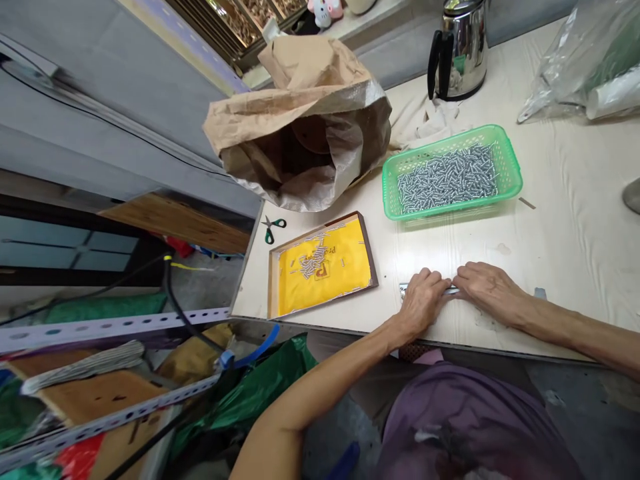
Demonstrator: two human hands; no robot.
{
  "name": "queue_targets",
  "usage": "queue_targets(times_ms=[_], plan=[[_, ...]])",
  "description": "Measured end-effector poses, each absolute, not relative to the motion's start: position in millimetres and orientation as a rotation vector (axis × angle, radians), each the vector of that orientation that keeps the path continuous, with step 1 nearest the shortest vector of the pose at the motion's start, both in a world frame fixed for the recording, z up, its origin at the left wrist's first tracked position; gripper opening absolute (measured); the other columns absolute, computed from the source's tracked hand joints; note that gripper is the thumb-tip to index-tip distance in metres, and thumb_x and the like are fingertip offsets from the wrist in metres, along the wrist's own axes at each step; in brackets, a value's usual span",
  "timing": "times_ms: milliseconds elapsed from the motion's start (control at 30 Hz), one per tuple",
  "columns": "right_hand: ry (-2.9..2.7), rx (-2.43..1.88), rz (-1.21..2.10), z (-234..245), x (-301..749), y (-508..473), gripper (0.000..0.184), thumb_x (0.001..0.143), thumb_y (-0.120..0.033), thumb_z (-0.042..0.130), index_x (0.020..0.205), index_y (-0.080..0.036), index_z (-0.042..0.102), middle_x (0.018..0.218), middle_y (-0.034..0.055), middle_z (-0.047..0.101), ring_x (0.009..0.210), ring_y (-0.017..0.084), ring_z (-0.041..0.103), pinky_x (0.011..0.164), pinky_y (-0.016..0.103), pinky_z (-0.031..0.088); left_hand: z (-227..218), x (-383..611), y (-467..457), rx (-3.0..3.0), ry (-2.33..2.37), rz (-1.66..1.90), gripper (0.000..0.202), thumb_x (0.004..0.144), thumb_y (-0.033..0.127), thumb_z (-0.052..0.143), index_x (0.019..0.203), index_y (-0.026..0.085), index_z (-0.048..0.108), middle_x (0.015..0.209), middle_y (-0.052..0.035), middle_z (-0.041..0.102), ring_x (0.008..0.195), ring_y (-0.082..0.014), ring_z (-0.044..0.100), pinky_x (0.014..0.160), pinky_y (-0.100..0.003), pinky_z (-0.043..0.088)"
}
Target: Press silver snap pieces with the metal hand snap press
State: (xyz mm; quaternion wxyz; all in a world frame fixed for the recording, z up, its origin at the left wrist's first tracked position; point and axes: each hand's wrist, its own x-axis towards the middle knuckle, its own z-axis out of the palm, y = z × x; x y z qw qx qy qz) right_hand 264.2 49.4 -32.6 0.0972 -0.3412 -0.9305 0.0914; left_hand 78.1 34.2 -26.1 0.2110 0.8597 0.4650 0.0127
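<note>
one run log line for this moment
left hand: on metal strip | right hand: on strip | green basket: small metal parts | yellow tray: few parts

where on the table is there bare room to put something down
Bare tabletop lies right of the green basket, down to the right hand. A smaller strip runs between basket and yellow tray. Crowded: the back edge with paper sack, kettle and plastic bag; both hands, left hand included, press a metal strip.
</note>
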Motion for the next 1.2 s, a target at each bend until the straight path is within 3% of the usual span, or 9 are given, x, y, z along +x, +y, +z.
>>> queue_targets(times_ms=[133, 200, 267, 400, 533, 700, 800, 933, 1200], plan=[[-2.757, -1.026, 0.310, -30, 271, 54, 0.009, 0.091, -0.019, 0.055, 0.088, -0.016, 0.063, 0.079, 0.0067, 0.061, 0.078, 0.021, 0.054, 0.069, 0.031, 0.040, -29, 78, 35, 2.411, 1.288, 0.053, 0.024, 0.095, 0.034, 0.052, 0.110, 0.016, 0.059, 0.096, -0.0085, 0.062, 0.095, -0.0238, 0.057, 0.082, -0.039, 0.051], [-2.755, -0.994, 0.405, -27, 279, 61, 0.024, 0.087, -0.030, 0.063, 0.104, -0.013, 0.062, 0.092, 0.0101, 0.063, 0.084, 0.023, 0.056, 0.071, 0.033, 0.043, -32, 78, 29, 2.427, 1.340, 0.121, 0.039, 0.092, 0.031, 0.058, 0.126, 0.014, 0.050, 0.116, -0.0137, 0.061, 0.108, -0.0268, 0.057, 0.090, -0.043, 0.051], [-2.744, -0.960, 0.467, -25, 286, 71, 0.039, 0.087, -0.036, 0.062, 0.118, -0.014, 0.058, 0.105, 0.0127, 0.063, 0.092, 0.025, 0.056, 0.075, 0.034, 0.045, -39, 82, 16, 2.457, 1.436, 0.189, 0.051, 0.092, 0.026, 0.057, 0.137, 0.012, 0.040, 0.137, -0.0211, 0.049, 0.127, -0.0315, 0.048, 0.101, -0.049, 0.045], [-2.755, -1.053, 0.355, -27, 289, 93, 0.024, 0.094, -0.025, 0.045, 0.108, -0.017, 0.063, 0.097, 0.0114, 0.065, 0.088, 0.025, 0.057, 0.075, 0.036, 0.045, -52, 99, -20, 2.549, 1.415, 0.277, 0.053, 0.096, 0.031, 0.048, 0.143, 0.011, 0.035, 0.151, -0.0254, 0.034, 0.146, -0.0346, 0.024, 0.111, -0.056, 0.035], [-2.745, -1.171, 0.211, -27, 272, 111, 0.030, 0.097, -0.019, 0.039, 0.087, -0.015, 0.066, 0.086, 0.0114, 0.064, 0.082, 0.023, 0.054, 0.071, 0.035, 0.042, -55, 110, -37, 2.541, 1.290, 0.294, 0.058, 0.096, 0.045, 0.045, 0.142, 0.010, 0.039, 0.147, -0.0221, 0.042, 0.145, -0.0318, 0.027, 0.114, -0.055, 0.032], [-2.801, -0.945, 0.194, -7, 226, 96, 0.021, 0.090, -0.008, 0.050, 0.094, -0.017, 0.069, 0.097, 0.0102, 0.064, 0.088, 0.023, 0.052, 0.070, 0.034, 0.038, -50, 112, -34, 2.477, 1.281, 0.348, 0.063, 0.095, 0.053, 0.043, 0.137, 0.007, 0.046, 0.140, -0.0225, 0.051, 0.139, -0.0338, 0.039, 0.112, -0.056, 0.035], [-2.924, -0.517, 0.276, -2, 194, 72, 0.015, 0.084, -0.010, 0.062, 0.079, -0.022, 0.068, 0.092, 0.0047, 0.064, 0.089, 0.022, 0.051, 0.070, 0.033, 0.038, -48, 105, -42, 2.506, 1.075, 0.370, 0.048, 0.096, 0.050, 0.044, 0.120, 0.014, 0.063, 0.113, -0.0161, 0.068, 0.114, -0.0278, 0.062, 0.102, -0.041, 0.049], [-2.949, -0.339, 0.222, -21, 170, 57, 0.023, 0.081, -0.007, 0.063, 0.062, -0.020, 0.060, 0.078, 0.0047, 0.061, 0.079, 0.020, 0.050, 0.064, 0.034, 0.038, -38, 62, -50, 2.639, 0.827, 0.592, 0.026, 0.098, 0.032, 0.047, 0.105, 0.023, 0.069, 0.088, -0.0045, 0.071, 0.087, -0.0161, 0.067, 0.087, -0.028, 0.055], [-2.277, -0.282, 0.498, -11, 179, 70, 0.021, 0.097, -0.011, 0.040, 0.105, -0.019, 0.057, 0.087, 0.0036, 0.065, 0.078, 0.014, 0.060, 0.067, 0.027, 0.050, -20, -56, 60, 2.312, 2.062, 0.554, 0.023, 0.096, 0.016, 0.047, 0.104, 0.017, 0.068, 0.097, -0.0081, 0.066, 0.089, -0.0181, 0.058, 0.081, -0.032, 0.052]])
